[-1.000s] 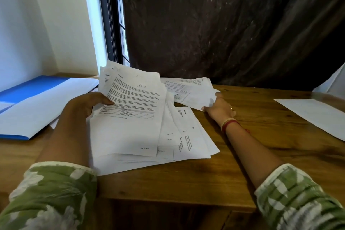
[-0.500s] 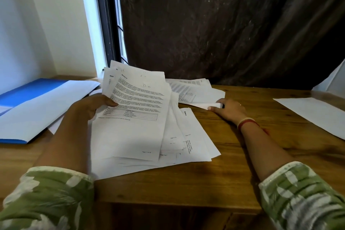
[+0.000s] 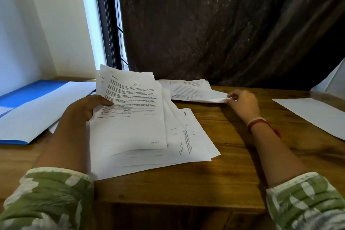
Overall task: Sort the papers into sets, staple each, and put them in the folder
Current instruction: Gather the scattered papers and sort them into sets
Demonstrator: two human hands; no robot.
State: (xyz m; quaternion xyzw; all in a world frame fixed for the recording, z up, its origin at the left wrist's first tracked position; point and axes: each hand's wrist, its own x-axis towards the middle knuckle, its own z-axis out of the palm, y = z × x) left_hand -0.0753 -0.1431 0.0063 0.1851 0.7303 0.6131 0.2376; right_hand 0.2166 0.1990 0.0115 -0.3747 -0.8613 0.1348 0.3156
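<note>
- My left hand (image 3: 87,106) grips a bundle of printed pages (image 3: 134,114) by its left edge. The thumb lies across the top page just above a small table of text, and the fingers are hidden underneath.
- The bundle is tilted, its far end lifted off the wooden table (image 3: 224,170) and its near end resting on the loose sheets below.
- The top page carries dense paragraphs and a handwritten "D" near its head; the print is too small to read.
- The loose sheets (image 3: 194,140) fan out from under the bundle towards the right, in the middle of the table and reaching close to its near edge.
- My right hand (image 3: 242,103) pinches the near right corner of a printed sheet (image 3: 192,93) between thumb and fingertips. That sheet belongs to a smaller pile by the table's far edge, just beyond the fan.
- A red thread band (image 3: 258,124) sits on my right wrist.
- The blue folder (image 3: 28,93) lies at the table's left edge, well apart from my right hand and just left of my left forearm. A large white sheet (image 3: 43,110) covers most of it, and I cannot tell whether anything is filed inside.
- A blank sheet (image 3: 313,116) lies alone at the table's right edge.
- A dark curtain (image 3: 224,24) hangs behind the far edge, with a window (image 3: 112,33) to its left.
</note>
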